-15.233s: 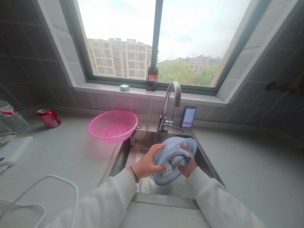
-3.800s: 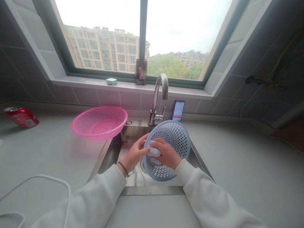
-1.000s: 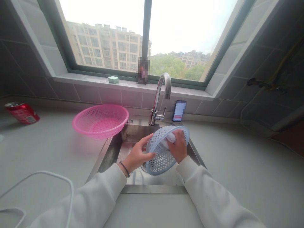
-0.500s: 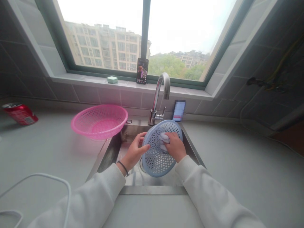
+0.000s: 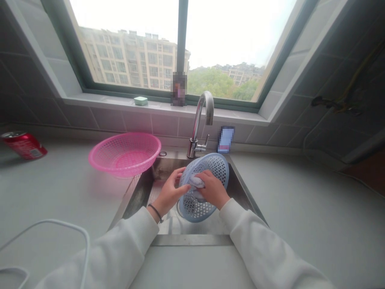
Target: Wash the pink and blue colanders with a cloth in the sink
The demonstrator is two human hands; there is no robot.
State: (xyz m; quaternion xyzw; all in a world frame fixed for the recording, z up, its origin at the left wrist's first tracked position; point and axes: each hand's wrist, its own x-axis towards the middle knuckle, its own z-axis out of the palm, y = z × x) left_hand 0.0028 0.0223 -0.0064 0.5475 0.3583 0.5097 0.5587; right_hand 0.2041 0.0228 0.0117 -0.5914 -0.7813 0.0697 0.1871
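Observation:
Over the steel sink (image 5: 192, 240), a light blue plastic colander (image 5: 218, 168) is tilted with its inside facing me. My left hand (image 5: 168, 192) grips its left rim, thumb over the edge and fingers behind the wall. In my right hand (image 5: 213, 188) is a bunched white cloth (image 5: 197, 182), closed in the fingers and pressed against the colander's inner wall. Part of the cloth is hidden under that hand. The drain lies partly hidden behind the colander.
A pink basket (image 5: 124, 154) rests on the counter at the sink's left edge. Behind the sink rises a chrome faucet (image 5: 200, 124), with a phone (image 5: 225, 139) leaning to its right. A red can (image 5: 24, 145) and a white cable (image 5: 60, 223) are at left; a green soap bar (image 5: 140, 100) sits on the sill.
My right hand has slid the cloth leftward and slightly down across the inside of the colander. The left hand keeps its hold on the rim.

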